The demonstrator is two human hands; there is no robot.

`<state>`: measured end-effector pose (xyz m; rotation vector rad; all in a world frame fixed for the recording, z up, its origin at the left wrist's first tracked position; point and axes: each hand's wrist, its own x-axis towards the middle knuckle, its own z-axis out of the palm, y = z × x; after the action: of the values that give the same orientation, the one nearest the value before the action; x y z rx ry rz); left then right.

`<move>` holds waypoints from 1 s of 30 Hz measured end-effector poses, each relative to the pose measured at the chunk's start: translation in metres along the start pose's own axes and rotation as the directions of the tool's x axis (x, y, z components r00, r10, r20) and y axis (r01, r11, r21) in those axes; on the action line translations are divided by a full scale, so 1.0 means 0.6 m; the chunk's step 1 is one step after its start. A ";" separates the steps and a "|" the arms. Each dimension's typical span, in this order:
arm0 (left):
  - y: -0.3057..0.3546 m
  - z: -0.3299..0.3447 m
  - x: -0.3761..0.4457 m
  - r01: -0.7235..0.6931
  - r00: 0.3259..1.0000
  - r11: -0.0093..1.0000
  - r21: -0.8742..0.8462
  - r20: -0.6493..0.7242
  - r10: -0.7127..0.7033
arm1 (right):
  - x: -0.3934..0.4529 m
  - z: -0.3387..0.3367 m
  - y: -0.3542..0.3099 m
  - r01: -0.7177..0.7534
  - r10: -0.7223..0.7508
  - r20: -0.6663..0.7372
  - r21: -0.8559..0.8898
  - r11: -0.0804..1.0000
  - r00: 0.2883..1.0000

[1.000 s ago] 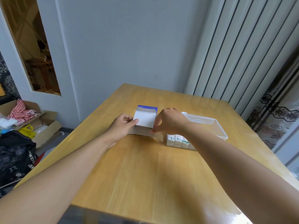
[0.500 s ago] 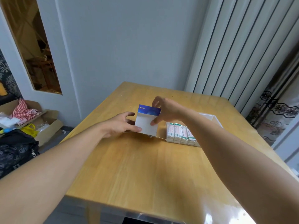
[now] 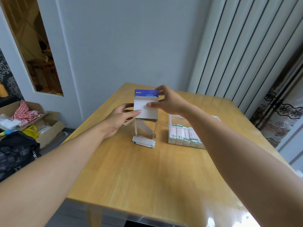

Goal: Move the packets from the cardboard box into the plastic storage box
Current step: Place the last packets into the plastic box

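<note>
Cardboard box, white w/ blue top end, is held up off the table near its far middle, open end down. A blurred streak of packets hangs below the opening, mid-air. A small pile of packets lies on the wood directly under the box, a bit skewed, white w/ green edges.

Right hand grips the box from the right side & top: thumb pressed on the near white face, fingers curled round the far/top edge. Left hand holds the box's left side, thumb tip on the near face, other fingers behind the box; how far they curl there can't be told.

Just right of the pile, apart from it, sits the clear plastic storage box on the table. A neat row of packets stands on edge at its near end; right forearm crosses over part of it.

Beyond: grey wall, ribbed panels on the right. Floor at left has open cartons w/ a red-checked cloth, a yellow bag & a black bag.
</note>
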<state>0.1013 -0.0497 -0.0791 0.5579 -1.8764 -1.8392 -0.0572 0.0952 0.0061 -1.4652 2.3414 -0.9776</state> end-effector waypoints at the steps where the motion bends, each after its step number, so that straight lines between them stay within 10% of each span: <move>1: -0.002 0.000 0.002 0.001 1.000 1.000 -0.010 -0.018 -0.001 | 0.001 0.004 0.003 -0.001 0.001 0.003 -0.012 1.000 1.000; 15: 0.006 0.000 0.010 -0.015 1.000 0.987 -0.159 -0.013 0.013 | -0.007 -0.002 -0.012 0.060 -0.044 -0.079 0.209 0.976 0.996; 20: 0.006 0.002 0.022 0.074 0.994 0.959 -0.273 -0.063 -0.095 | -0.006 0.008 0.001 -0.130 0.132 0.110 -0.026 0.991 0.985; 30: 0.013 0.002 0.025 0.207 0.957 0.859 -0.468 -0.087 -0.278 | 0.001 0.037 0.012 -0.211 0.203 -0.147 -0.040 0.977 0.968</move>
<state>0.0886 -0.0574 -0.0707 0.7644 -1.2520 -2.2352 -0.0515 0.0870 -0.0152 -1.1730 2.5784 -0.9974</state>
